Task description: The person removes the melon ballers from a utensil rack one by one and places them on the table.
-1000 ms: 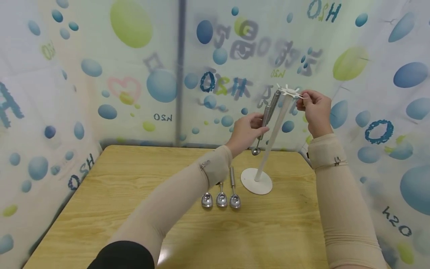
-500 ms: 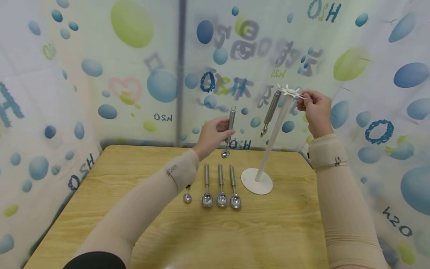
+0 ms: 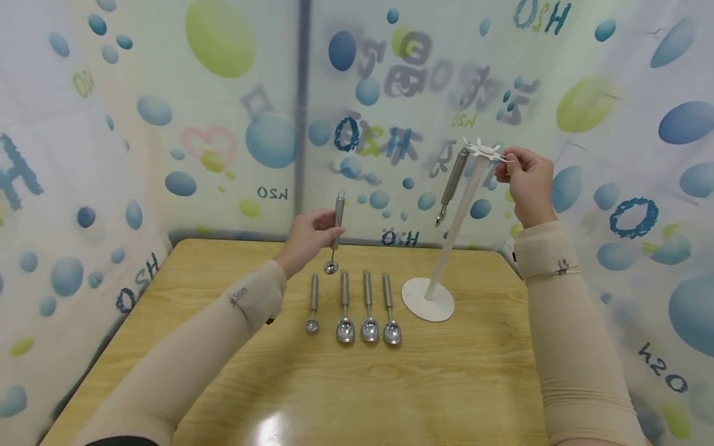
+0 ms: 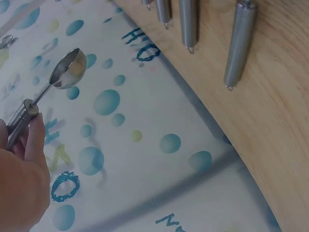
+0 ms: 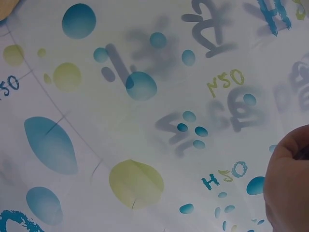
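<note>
Pinching hands (image 3: 307,238) (image 3: 528,186) hold a cupped metal scoop (image 3: 338,219) and spoked rack (image 3: 457,223).

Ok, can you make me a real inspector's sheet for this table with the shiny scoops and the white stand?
Surface: wood-grain table, with a shiny patch of reflected light.
Job's things: four metal scoops lie side by side on the table, the leftmost with a smaller bowl; a hanging scoop is on the white stand.
Clutter: nothing seen.
Left hand: holds a small scoop above the table, bowl end down.
Right hand: pinches a prong at the stand's top.
Cables: nothing seen.
Surroundings: pale backdrop printed with blue and green spots and "H2O" lettering.
</note>
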Motion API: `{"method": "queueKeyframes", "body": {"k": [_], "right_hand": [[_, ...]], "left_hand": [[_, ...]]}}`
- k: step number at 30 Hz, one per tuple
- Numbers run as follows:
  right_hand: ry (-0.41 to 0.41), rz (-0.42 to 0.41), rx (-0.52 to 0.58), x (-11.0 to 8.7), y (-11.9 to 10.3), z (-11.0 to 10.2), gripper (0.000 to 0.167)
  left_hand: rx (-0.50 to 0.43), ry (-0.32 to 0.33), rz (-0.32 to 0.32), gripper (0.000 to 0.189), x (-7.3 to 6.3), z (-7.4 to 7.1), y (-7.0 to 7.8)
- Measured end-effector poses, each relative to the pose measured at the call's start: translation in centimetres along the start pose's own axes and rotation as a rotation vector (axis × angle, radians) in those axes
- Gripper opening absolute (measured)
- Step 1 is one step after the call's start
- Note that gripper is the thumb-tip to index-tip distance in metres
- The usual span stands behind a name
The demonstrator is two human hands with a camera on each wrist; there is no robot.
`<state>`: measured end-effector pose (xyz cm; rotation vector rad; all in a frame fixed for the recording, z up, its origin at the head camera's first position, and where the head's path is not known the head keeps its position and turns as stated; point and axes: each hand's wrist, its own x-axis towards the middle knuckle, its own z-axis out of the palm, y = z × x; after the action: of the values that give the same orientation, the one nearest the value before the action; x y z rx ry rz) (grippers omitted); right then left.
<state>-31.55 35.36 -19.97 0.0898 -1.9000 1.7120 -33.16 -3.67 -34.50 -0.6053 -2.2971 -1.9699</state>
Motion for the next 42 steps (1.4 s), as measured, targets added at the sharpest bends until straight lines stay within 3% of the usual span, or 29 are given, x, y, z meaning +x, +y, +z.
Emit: {"method": "queueKeyframes", "body": {"k": [6,15,24,32,42], "right_hand": [[0.001,0.019,0.01,-0.1,-0.3,0.3,0.016],[0.01,0.035,0.014,-0.1,0.0,0.0,0.015],[0.002,0.014,0.012,-0.2,-0.1,0.2,0.014],[0.01,0.022,0.02,-0.3,-0.3,0.3,0.015],[-0.001,0.011,0.003,-0.4,-0.3,0.2,0.016]], "left_hand": [[0.045,0.017,-0.033,0.04,-1.0,-2.0,-1.3],[0.094,0.045,-0.08,0.044,-2.5,-3.9,-2.7],[0.14,0.081,-0.076,0.04,-3.9,-6.0,-4.4],[0.148,0.072,-0.199,0.048,-5.3,-7.5,-5.6],[0.124,0.049,-0.292,0.036,-6.5,-7.9,-7.9]]}}
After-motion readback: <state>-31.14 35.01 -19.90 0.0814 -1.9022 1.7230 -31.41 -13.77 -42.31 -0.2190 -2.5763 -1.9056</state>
